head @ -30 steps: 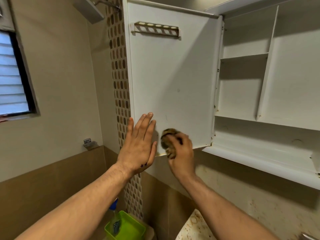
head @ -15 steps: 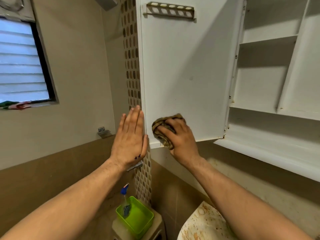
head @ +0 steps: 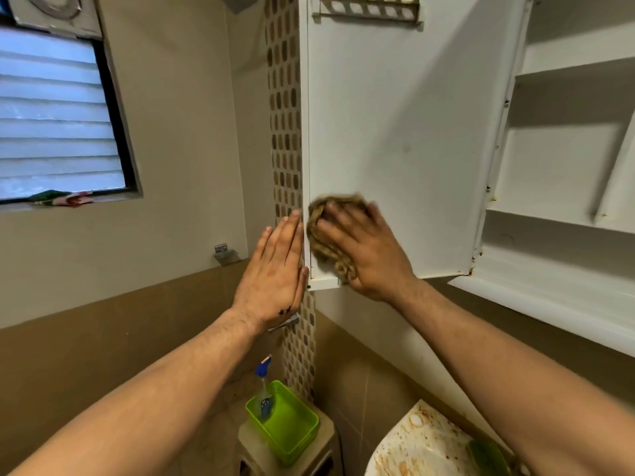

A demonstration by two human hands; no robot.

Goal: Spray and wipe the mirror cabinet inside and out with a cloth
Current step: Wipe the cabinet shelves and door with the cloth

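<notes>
Pressing our right hand (head: 364, 249) flat, fingers spread, we hold a bunched brown cloth (head: 330, 231) against the inner face of the open cabinet door (head: 405, 139), low and near its outer edge. Our left hand (head: 275, 273): open, fingers straight and together, holding nothing, braced along that door's edge. Cabinet interior (head: 563, 159): white shelves, at right. Spray bottle (head: 264, 386): upright in a green basket (head: 292, 438), below. Speckled basin (head: 422, 444): lower right.

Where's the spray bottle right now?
In the head view, low and centre, the spray bottle stands in the green basket on a small stool, below the open cabinet door, left of the sink.
</notes>
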